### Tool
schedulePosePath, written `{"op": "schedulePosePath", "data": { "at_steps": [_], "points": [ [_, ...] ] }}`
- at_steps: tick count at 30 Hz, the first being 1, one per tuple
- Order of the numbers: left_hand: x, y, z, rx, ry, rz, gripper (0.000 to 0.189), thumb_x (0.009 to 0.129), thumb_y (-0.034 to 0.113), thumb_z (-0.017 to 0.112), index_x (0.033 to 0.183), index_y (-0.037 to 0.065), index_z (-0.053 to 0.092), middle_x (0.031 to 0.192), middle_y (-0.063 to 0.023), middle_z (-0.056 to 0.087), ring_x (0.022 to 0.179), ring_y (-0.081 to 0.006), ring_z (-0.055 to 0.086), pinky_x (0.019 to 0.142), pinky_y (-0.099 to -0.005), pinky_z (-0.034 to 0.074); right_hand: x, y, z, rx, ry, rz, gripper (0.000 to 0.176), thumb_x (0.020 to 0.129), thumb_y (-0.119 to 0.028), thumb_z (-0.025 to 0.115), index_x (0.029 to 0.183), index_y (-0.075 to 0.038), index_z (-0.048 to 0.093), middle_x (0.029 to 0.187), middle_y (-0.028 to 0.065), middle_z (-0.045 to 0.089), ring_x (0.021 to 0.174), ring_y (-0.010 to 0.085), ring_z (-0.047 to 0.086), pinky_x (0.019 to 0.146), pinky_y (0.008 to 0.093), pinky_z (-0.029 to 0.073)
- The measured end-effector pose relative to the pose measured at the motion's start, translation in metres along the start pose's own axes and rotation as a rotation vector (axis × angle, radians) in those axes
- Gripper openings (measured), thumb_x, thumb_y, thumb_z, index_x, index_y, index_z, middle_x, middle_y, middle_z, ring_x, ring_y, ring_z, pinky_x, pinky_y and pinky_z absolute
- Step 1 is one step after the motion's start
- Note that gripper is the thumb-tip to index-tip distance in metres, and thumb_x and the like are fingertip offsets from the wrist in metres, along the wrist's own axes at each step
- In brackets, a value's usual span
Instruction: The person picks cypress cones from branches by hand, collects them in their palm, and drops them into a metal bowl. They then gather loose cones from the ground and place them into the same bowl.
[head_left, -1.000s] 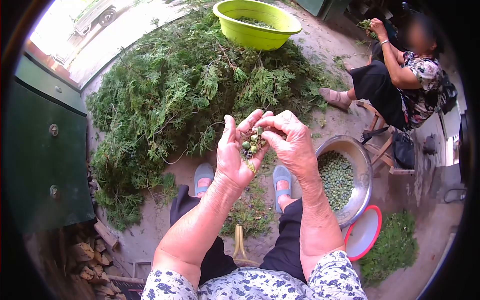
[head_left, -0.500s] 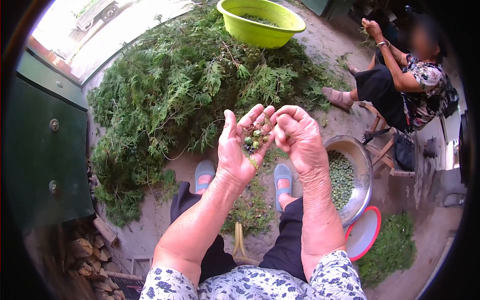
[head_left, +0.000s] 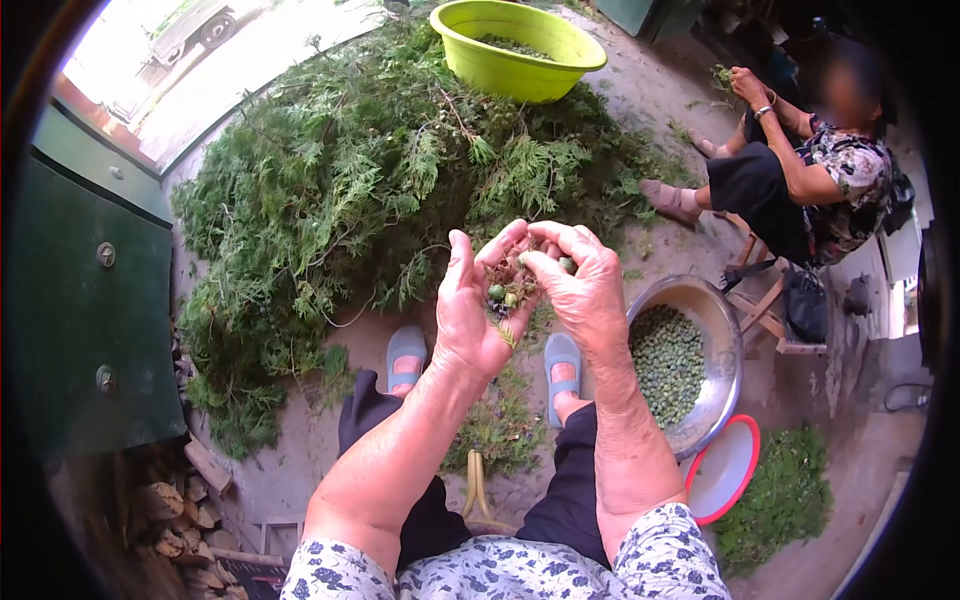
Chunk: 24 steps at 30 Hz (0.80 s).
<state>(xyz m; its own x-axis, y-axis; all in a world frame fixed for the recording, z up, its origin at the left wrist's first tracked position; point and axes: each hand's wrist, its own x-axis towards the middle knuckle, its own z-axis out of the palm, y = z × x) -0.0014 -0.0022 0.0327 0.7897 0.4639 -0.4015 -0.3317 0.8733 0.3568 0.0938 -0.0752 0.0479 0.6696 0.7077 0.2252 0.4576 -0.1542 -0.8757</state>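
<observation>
My left hand is cupped palm up in front of my body. On its palm lie small round green seed cones, dry brown bits and a short green sprig. Over that palm, my right hand pinches with thumb and forefinger, and a green cone shows at its fingers. Below the right wrist, a metal basin holds many such cones. Beyond both hands spreads a big heap of cut evergreen branches.
A yellow-green tub with cones stands behind the heap. Beside the basin lean a red-rimmed sieve-like dish and a pile of green sprigs. Another person sits at the right, holding a sprig. Firewood lies at lower left.
My right hand has shifted left and closer over the left palm, its fingers now among the cones. The other person's hands have lowered slightly.
</observation>
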Motion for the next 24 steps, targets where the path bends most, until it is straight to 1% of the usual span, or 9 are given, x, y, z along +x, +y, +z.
{"op": "schedulePosePath", "data": {
  "at_steps": [2,5,8,12,15,18,20,22,24],
  "points": [
    [0.0,0.0,0.0,-0.045,-0.002,-0.004,0.069,0.093,0.061,0.028,0.126,0.006,0.052,0.119,-0.0051,0.056,0.109,-0.016,0.05,0.095,-0.0351,0.039,0.002,0.004,-0.002,0.138,0.067,0.016,0.016,0.077,-0.002,0.065,0.093,-0.002,0.067,0.082,0.0083,0.062,0.072,0.0138,0.061,0.062,0.026,0.047],
    [-0.004,0.004,0.005,0.015,0.018,-0.02,0.063,0.094,0.061,0.028,0.127,0.013,0.053,0.123,0.0008,0.056,0.11,-0.0127,0.048,0.093,-0.0339,0.036,0.001,-0.003,-0.007,-0.049,0.002,-0.133,0.012,0.076,-0.007,0.067,0.088,-0.005,0.068,0.08,0.011,0.061,0.071,0.025,0.062,0.064,0.0323,0.048],
    [-0.007,0.007,0.007,0.046,0.013,-0.051,0.061,0.093,0.061,0.029,0.126,0.016,0.054,0.125,0.0042,0.056,0.113,-0.0105,0.043,0.095,-0.0357,0.03,0.0,0.0,0.003,-0.167,-0.008,-0.142,0.016,0.072,-0.008,0.071,0.088,-0.007,0.068,0.076,0.0101,0.059,0.069,0.0246,0.061,0.06,0.0334,0.047],
    [-0.001,0.001,-0.006,-0.007,-0.103,-0.044,0.062,0.094,0.06,0.029,0.13,0.014,0.05,0.131,0.0021,0.052,0.111,-0.0097,0.046,0.092,-0.0286,0.035,-0.002,-0.005,0.002,-0.124,-0.044,-0.142,0.017,0.072,-0.001,0.069,0.089,-0.002,0.066,0.078,0.0095,0.058,0.068,0.0212,0.059,0.06,0.0314,0.047],
    [-0.004,0.002,-0.006,-0.06,-0.074,-0.024,0.057,0.093,0.054,0.043,0.126,0.009,0.052,0.126,-0.0039,0.054,0.112,-0.0146,0.05,0.095,-0.0335,0.039,-0.002,-0.009,0.001,-0.062,-0.059,-0.049,0.015,0.073,0.001,0.068,0.088,-0.001,0.064,0.077,0.0076,0.057,0.069,0.0172,0.058,0.061,0.031,0.046],
    [0.001,-0.004,-0.012,-0.047,0.092,-0.035,0.037,0.092,0.039,0.055,0.112,0.008,0.06,0.105,-0.0032,0.062,0.097,-0.0129,0.059,0.085,-0.03,0.049,0.0,-0.011,0.0,-0.043,0.04,-0.149,0.012,0.076,0.001,0.066,0.086,-0.001,0.062,0.077,0.006,0.056,0.064,0.0139,0.057,0.057,0.0285,0.046],
    [0.002,-0.005,-0.016,-0.073,0.079,-0.052,0.032,0.092,0.033,0.056,0.109,0.008,0.061,0.103,-0.0027,0.062,0.095,-0.0125,0.059,0.087,-0.0304,0.05,0.001,-0.014,0.001,0.119,0.049,-0.028,0.008,0.079,0.002,0.064,0.085,0.0,0.06,0.078,0.0044,0.057,0.059,0.0106,0.055,0.053,0.0249,0.045],
    [0.002,-0.005,-0.017,-0.098,0.066,-0.071,0.026,0.091,0.028,0.058,0.107,0.008,0.062,0.101,-0.0022,0.062,0.093,-0.0122,0.059,0.088,-0.0308,0.051,0.004,-0.007,-0.002,0.456,0.013,0.31,0.006,0.08,0.002,0.063,0.085,0.001,0.059,0.081,0.0025,0.059,0.057,0.0086,0.055,0.051,0.0223,0.045],
    [0.003,-0.004,-0.017,-0.069,0.102,-0.051,0.023,0.091,0.023,0.058,0.104,0.005,0.062,0.097,-0.0045,0.062,0.088,-0.0136,0.061,0.085,-0.0296,0.053,0.005,0.006,-0.003,0.49,-0.005,0.375,0.006,0.082,0.003,0.062,0.087,0.001,0.059,0.08,0.002,0.059,0.058,0.0075,0.056,0.051,0.0214,0.046]
  ]
}}
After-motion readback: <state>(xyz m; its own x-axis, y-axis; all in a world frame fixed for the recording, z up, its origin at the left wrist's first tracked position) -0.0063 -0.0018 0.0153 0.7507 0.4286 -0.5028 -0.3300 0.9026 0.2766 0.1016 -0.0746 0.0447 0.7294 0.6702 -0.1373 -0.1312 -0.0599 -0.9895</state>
